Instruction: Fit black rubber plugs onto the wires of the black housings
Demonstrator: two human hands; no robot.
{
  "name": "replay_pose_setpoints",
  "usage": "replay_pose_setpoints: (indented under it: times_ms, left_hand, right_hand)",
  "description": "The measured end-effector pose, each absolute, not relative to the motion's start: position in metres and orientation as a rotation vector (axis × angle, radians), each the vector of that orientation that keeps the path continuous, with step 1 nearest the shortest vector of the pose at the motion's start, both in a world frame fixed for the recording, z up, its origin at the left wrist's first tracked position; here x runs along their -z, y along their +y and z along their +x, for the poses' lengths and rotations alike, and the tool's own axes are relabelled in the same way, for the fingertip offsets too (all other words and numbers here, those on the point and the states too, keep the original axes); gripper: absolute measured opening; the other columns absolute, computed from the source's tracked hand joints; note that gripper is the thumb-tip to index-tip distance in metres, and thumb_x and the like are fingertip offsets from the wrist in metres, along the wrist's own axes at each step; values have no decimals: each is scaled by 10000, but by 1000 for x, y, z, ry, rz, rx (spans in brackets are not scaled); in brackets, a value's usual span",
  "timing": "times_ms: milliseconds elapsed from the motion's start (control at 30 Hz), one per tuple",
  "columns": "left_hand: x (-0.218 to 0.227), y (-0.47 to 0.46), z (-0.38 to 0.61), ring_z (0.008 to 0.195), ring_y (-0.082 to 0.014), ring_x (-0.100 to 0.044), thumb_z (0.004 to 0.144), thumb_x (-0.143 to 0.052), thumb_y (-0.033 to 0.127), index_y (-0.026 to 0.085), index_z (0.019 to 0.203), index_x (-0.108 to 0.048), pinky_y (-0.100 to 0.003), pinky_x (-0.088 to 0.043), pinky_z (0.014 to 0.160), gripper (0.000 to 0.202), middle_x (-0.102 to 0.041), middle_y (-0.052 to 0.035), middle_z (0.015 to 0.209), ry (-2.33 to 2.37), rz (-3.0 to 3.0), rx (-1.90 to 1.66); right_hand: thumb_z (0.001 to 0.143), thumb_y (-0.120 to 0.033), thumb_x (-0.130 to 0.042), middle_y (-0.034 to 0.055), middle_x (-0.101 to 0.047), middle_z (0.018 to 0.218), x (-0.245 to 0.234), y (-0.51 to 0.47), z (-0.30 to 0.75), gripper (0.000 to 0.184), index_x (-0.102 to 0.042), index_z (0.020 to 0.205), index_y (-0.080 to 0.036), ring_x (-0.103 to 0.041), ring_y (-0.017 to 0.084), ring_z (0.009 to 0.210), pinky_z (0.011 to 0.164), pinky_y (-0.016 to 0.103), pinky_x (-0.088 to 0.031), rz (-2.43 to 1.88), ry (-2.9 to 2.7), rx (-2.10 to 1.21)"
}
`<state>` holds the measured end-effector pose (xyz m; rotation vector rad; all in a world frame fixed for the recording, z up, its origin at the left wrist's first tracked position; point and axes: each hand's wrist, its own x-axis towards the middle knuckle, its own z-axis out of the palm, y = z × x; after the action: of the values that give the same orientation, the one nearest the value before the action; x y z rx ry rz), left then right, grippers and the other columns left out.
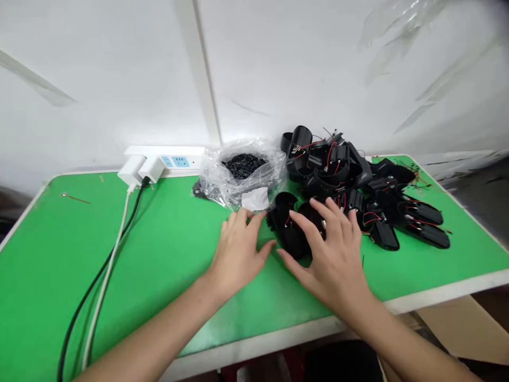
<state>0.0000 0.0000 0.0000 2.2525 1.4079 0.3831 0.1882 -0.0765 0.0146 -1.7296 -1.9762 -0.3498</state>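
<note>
left hand [238, 254] and right hand [330, 254] open, fingers spread on either side of one black plastic housing [288, 231], mid-tabletop [159, 254] toward the far edge; no firm hold seen. more wired housings [419, 212] heaped toward far right corner; clear bag of small black parts [270, 170] looks mostly full.

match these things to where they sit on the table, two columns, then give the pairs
Things:
1. clear bag
2. power strip
3. black part
4. pile of black parts

Places:
a. back right of the green table
b. back edge, left of the bag
c. back edge, between the strip and the pile
d. between the left hand and right hand

Pairs: 1c, 2b, 3d, 4a
</note>
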Motion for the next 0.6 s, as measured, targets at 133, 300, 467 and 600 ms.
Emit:
replay_pose_setpoints:
  times_ms: [133,300,467,600]
  left_hand:
    - [-2,3,10,1211,-267,-517,932,-648,444,358,1578,-417,-514,-543,1020,692,-552,-88,1308,1477,2364,-274]
    - [0,4,6,1186,-225,-534,971,-558,502,464,1606,-315,-444,-525,987,681,-555,-65,1306,1381,2417,-359]
    - [1,1,-5,1087,-217,-591,1024,-356,467,299,1271,-671,-405,-487,885,434,-633,-74,1132,1563,2492,-353]
    - [1,5,-8,1019,-275,-636,1017,-286,520,314,1519,-527,-453,-485,816,594,-665,-91,1013,1697,2622,-155]
  right_hand:
    - [937,-518,-729,216,-419,1655,-9,-70,188,591,-617,1452,-251,-342,438,1589,1217,733,-294,-1786,-2027,370]
    - [914,-406,-710,243,-352,1698,-3,-69,182,566,-612,1426,-184,-304,467,1602,1175,712,-369,-1826,-2039,367]
    - [882,-281,-686,250,-270,1736,3,-70,182,519,-638,1382,-150,-261,499,1610,1168,729,-381,-1850,-2008,360]
    - [888,-237,-684,242,-238,1745,5,-68,188,391,-711,1268,-150,-254,519,1606,1156,748,-392,-1821,-1949,334]
